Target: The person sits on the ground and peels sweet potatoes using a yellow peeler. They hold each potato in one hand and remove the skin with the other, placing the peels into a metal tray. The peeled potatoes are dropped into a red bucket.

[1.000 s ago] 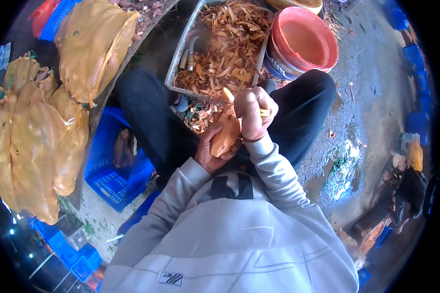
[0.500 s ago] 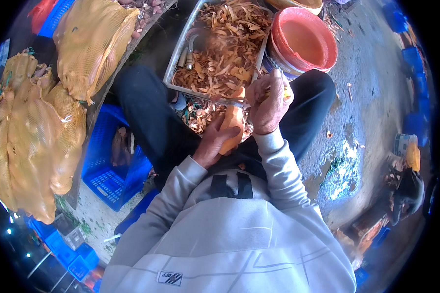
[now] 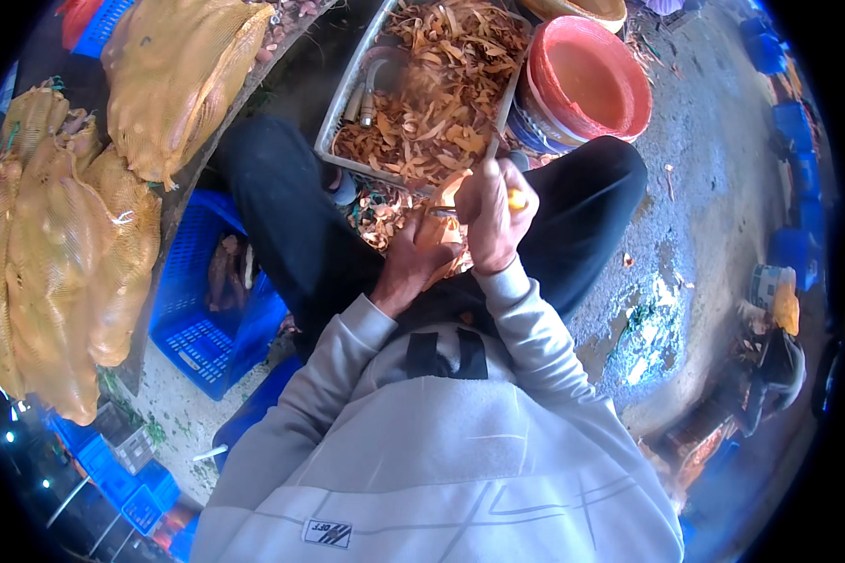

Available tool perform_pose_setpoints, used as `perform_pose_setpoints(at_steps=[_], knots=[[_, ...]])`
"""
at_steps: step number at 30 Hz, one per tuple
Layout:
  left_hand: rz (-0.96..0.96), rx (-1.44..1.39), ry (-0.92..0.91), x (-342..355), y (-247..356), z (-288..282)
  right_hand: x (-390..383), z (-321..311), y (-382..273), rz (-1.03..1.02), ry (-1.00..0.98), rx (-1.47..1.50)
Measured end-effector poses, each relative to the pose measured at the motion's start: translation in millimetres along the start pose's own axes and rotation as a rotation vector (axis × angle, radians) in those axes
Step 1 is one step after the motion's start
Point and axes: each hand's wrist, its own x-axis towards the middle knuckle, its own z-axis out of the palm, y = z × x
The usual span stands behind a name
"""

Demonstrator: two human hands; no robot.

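Observation:
My left hand (image 3: 410, 258) is wrapped round a peeled orange root (image 3: 438, 231), like a sweet potato, held upright between my knees. My right hand (image 3: 497, 211) is closed on the yellow handle of a peeler (image 3: 443, 211), whose thin metal blade crosses the root. Just beyond my hands is a metal-rimmed tray (image 3: 337, 107) heaped with orange and brown peelings (image 3: 441, 84); a curved hose with metal fittings (image 3: 366, 98) lies in it. More pale scraps (image 3: 377, 216) lie under the tray's near edge.
Red basins (image 3: 587, 75) are stacked right of the tray. Full yellow mesh sacks (image 3: 52, 263) rest on a ledge at left, with blue crates (image 3: 207, 347) below. Wet concrete (image 3: 657, 225) spreads to the right, edged by blue containers (image 3: 793, 244). A dark-clothed person (image 3: 775, 366) is at far right.
Both hands keep their grip on root and peeler. My right hand swung up and rightward, then came back down-left toward the root; my left hand has shifted slightly.

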Motion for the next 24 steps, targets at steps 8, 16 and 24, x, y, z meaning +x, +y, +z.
perform_pose_setpoints(at_steps=[8,16,24], knots=[[-0.007,-0.235,-0.017,2.2,6.1,-5.4,45.4,-22.9,-14.9,0.148,0.35,0.417],[-0.019,-0.269,-0.027,0.2,5.4,-2.2,29.5,-15.8,20.5,-0.058,0.136,0.125],[0.01,-0.189,0.039,2.2,-0.3,-6.6,-0.2,-15.7,15.6,-0.045,0.07,0.235]])
